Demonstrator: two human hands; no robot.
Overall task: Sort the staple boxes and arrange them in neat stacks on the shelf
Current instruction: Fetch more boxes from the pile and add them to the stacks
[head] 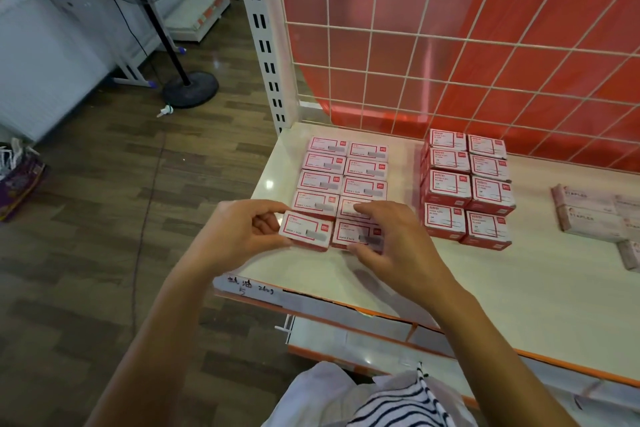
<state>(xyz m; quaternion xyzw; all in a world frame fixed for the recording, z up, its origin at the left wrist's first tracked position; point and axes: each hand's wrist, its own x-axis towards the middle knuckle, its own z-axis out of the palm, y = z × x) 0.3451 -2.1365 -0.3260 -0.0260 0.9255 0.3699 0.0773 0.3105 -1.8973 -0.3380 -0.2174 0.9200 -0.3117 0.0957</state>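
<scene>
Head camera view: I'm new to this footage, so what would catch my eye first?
A red back panel fills the upper right. Below it, on the white shelf, red-and-white boxes lie in a flat double row, with taller stacks to their right. The left hand grips the nearest box; the right hand rests on its neighbour.
</scene>
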